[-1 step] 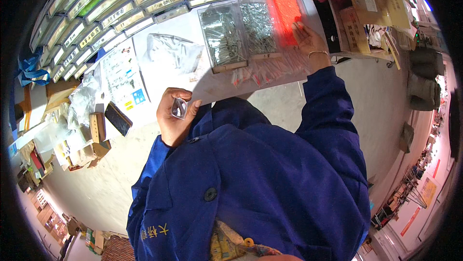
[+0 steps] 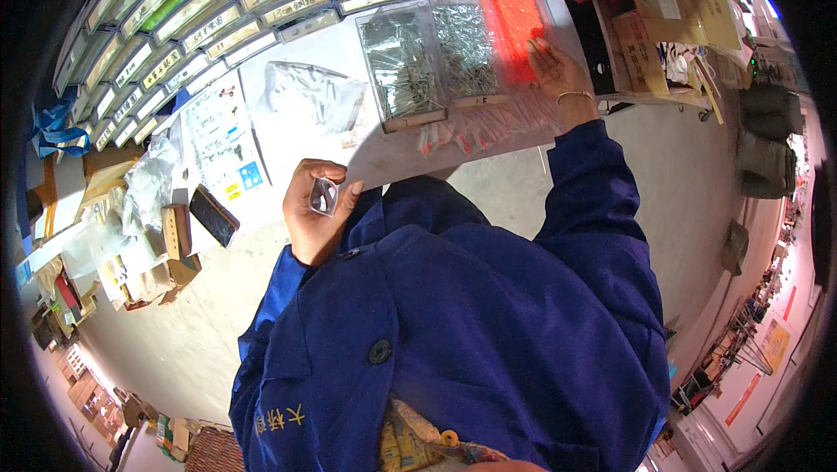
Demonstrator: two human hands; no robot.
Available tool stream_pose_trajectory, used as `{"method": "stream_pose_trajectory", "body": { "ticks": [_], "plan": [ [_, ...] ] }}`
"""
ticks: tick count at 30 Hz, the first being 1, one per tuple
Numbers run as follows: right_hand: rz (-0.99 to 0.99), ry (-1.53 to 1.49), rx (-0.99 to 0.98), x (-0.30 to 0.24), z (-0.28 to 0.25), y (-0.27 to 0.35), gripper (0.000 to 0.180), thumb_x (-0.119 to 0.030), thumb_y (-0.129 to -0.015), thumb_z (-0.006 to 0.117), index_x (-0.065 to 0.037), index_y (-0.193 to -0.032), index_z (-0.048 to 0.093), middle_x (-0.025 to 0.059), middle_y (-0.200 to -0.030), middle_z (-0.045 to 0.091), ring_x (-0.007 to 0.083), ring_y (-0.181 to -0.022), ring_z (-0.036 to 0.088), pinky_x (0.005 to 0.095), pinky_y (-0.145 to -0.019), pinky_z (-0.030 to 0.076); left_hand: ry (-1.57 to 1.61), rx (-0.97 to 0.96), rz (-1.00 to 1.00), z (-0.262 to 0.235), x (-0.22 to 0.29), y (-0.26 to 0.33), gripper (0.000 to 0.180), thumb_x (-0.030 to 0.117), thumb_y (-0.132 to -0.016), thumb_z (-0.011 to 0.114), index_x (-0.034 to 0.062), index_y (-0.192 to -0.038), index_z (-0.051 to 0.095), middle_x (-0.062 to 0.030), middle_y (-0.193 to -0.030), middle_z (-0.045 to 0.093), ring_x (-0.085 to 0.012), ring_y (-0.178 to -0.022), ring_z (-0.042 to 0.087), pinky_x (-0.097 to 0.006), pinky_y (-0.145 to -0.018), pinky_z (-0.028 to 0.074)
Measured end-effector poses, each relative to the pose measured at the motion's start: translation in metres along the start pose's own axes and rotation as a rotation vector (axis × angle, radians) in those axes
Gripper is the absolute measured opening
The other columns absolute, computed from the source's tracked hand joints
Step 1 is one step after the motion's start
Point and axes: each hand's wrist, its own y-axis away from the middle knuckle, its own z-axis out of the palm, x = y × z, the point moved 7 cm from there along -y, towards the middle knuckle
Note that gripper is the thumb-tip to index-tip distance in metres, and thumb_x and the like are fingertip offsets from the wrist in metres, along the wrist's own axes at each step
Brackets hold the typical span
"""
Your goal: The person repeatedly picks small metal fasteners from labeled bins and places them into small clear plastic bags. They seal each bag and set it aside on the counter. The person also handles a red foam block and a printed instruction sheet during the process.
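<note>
My left hand [image 2: 316,210] is closed around a small clear plastic bag [image 2: 323,196], its mouth held open toward me, just off the near edge of the table. At the far right, my right hand [image 2: 558,71] reaches over a tray of bright red small parts [image 2: 516,26]. Its fingers are bent together at the tray's near right side; anything between them is too small to make out. Beside the red parts stand a tray of short metal pins [image 2: 466,40] and a tray of longer metal rods [image 2: 399,75]. Several small filled clear bags [image 2: 488,128] lie in front of these trays.
A larger clear bag of pale pieces [image 2: 309,97] and a printed sheet [image 2: 222,136] lie on the white table. Rows of labelled drawers [image 2: 288,6] line the back. A dark phone-like slab [image 2: 214,215] rests at the left edge; cardboard boxes [image 2: 684,6] stand at right.
</note>
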Motion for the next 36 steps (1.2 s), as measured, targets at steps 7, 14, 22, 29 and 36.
{"method": "stream_pose_trajectory", "body": {
  "ticks": [7, 14, 22, 29, 36],
  "plan": [
    [-0.02, 0.004, -0.089, 0.001, 0.026, 0.02, 0.029, 0.0, -0.09, 0.06, 0.011, -0.116, 0.057, 0.0272, -0.121, 0.061, 0.0373, -0.113, 0.062, 0.0418, -0.091, 0.058, -0.001, -0.022, -0.002, 0.002, 0.002, 0.002, 0.025, 0.002, -0.079, 0.079, -0.0002, -0.094, 0.059, -0.0082, -0.094, 0.06, -0.0152, -0.086, 0.057, -0.026, -0.077, 0.046],
    [-0.086, 0.057, -0.148, 0.003, 0.028, 0.022, 0.032, 0.004, -0.088, 0.059, 0.011, -0.119, 0.055, 0.027, -0.124, 0.059, 0.0366, -0.115, 0.061, 0.0398, -0.091, 0.058, 0.031, -0.012, -0.024, 0.001, 0.001, 0.004, 0.024, 0.001, -0.079, 0.078, -0.0004, -0.094, 0.059, -0.0079, -0.094, 0.06, -0.015, -0.087, 0.057, -0.026, -0.078, 0.046],
    [-0.125, 0.146, -0.105, 0.003, 0.027, 0.019, 0.034, 0.006, -0.089, 0.057, 0.009, -0.123, 0.054, 0.0246, -0.126, 0.059, 0.0332, -0.117, 0.06, 0.036, -0.092, 0.057, 0.002, -0.021, -0.056, 0.001, 0.002, 0.004, 0.023, 0.002, -0.08, 0.078, 0.0002, -0.094, 0.059, -0.0074, -0.094, 0.06, -0.0144, -0.086, 0.057, -0.026, -0.077, 0.046],
    [-0.113, 0.123, -0.123, 0.001, 0.028, 0.022, 0.028, 0.002, -0.088, 0.062, 0.008, -0.116, 0.058, 0.0242, -0.122, 0.061, 0.0323, -0.113, 0.063, 0.0355, -0.091, 0.058, 0.007, -0.031, -0.047, 0.005, 0.002, 0.001, 0.024, 0.003, -0.08, 0.078, 0.0004, -0.095, 0.059, -0.0076, -0.095, 0.06, -0.0146, -0.086, 0.058, -0.026, -0.077, 0.046],
    [-0.121, 0.183, -0.033, 0.0, 0.022, 0.015, 0.019, -0.001, -0.087, 0.066, 0.004, -0.105, 0.062, 0.0221, -0.113, 0.066, 0.0294, -0.102, 0.068, 0.0343, -0.081, 0.062, 0.007, -0.037, -0.07, 0.007, 0.002, 0.0, 0.025, 0.004, -0.08, 0.078, 0.0003, -0.096, 0.059, -0.0078, -0.096, 0.06, -0.0148, -0.087, 0.058, -0.026, -0.078, 0.047]
  ]
}}
